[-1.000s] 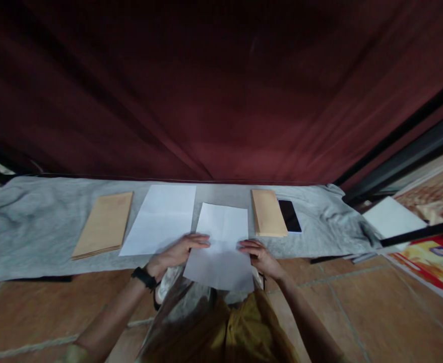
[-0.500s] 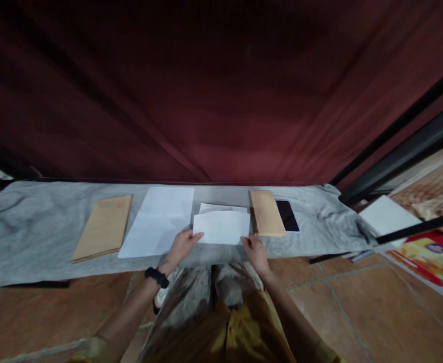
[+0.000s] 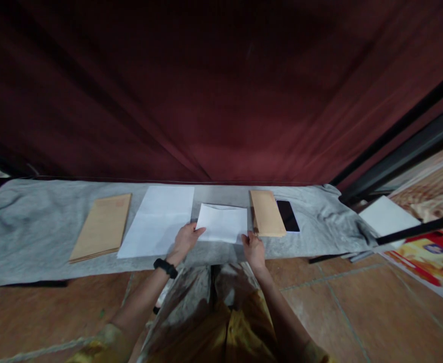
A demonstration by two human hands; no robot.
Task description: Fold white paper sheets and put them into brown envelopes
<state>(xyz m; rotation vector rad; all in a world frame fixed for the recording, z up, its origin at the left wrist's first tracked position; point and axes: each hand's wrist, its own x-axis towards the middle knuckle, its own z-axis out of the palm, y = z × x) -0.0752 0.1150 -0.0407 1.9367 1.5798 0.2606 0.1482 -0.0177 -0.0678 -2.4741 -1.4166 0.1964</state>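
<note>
We have the folded white sheet (image 3: 222, 222) lying on the grey cloth (image 3: 36, 237), between the flat white paper (image 3: 159, 221) and the stack of brown envelopes (image 3: 266, 213). Our left hand (image 3: 185, 241) and right hand (image 3: 252, 247) rest on its near corners, fingers close together, gripping nothing. For a clean crease, we should match the edges and press evenly outward.

- Left hand (image 3: 185, 241) touches the folded white paper (image 3: 223, 222) at its near-left corner.
- Right hand (image 3: 252, 247) touches the near-right corner.
- Paper lies on grey cloth (image 3: 36, 232), between white sheet (image 3: 159, 219) and brown envelopes (image 3: 266, 213).
</note>
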